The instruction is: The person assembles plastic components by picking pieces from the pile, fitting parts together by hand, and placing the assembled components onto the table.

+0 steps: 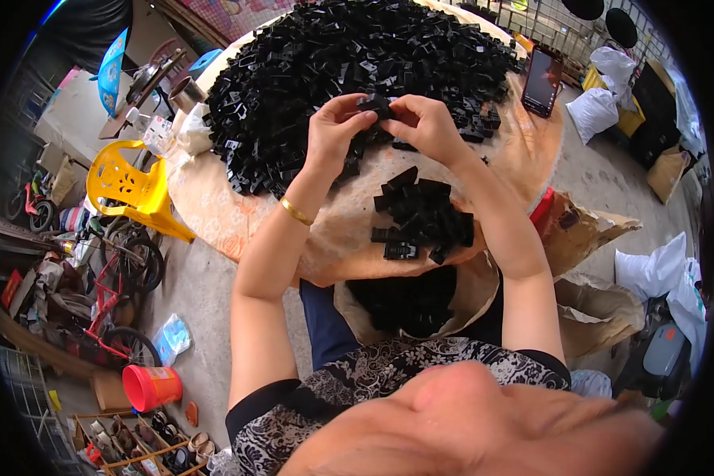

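Between my two hands, at the near edge of a big heap of black plastic parts [325, 55], is one small black plastic part [374, 104]. The thumb and fingers of my left hand [339, 127] pinch it from the left. My right hand [427, 127] grips it from the right with thumb and forefinger. A smaller pile of similar black parts [424, 213] lies nearer me on the orange-patterned tablecloth [333, 246]. The fingers partly cover the held part, so its exact kind is unclear.
An open brown sack [476, 295] with black parts sits at my lap below the table edge. A phone [541, 81] rests at the table's right. A yellow chair [131, 184] stands left; a red bucket [152, 387] and bicycle [107, 297] are on the floor.
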Tool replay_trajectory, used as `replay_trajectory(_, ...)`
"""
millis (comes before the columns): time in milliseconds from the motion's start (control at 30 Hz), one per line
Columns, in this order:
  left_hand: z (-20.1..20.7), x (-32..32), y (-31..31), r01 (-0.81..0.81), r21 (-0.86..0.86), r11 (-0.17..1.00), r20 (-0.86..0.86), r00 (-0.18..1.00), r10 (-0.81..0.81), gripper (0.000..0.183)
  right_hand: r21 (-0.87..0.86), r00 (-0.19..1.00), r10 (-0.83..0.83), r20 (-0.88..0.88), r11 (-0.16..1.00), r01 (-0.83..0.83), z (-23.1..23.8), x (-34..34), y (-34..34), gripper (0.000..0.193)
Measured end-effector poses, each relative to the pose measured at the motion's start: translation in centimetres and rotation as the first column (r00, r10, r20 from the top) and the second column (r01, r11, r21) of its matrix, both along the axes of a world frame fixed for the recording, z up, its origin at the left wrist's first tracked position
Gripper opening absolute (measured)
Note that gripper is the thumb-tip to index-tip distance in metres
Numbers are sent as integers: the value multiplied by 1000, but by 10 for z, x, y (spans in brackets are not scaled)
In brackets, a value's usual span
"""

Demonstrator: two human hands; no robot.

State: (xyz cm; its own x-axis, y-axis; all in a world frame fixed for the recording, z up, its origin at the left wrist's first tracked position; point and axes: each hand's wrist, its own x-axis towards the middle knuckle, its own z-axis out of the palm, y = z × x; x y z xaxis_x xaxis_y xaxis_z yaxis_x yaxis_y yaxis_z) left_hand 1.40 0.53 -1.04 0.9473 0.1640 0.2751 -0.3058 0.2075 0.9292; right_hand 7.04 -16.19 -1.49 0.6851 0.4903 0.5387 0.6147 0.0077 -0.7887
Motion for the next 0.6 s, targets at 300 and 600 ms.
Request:
replay_trajectory(300, -1, -8, -18, -187, 227, 956, 106, 980, 167, 41, -13, 894, -216, 392, 971, 240, -5, -10, 11, 28)
replay_trajectory(600, 17, -16, -11, -48, 165, 985, 126, 992, 27, 38, 61, 949, 253, -187, 967, -246, -9, 8, 6, 37)
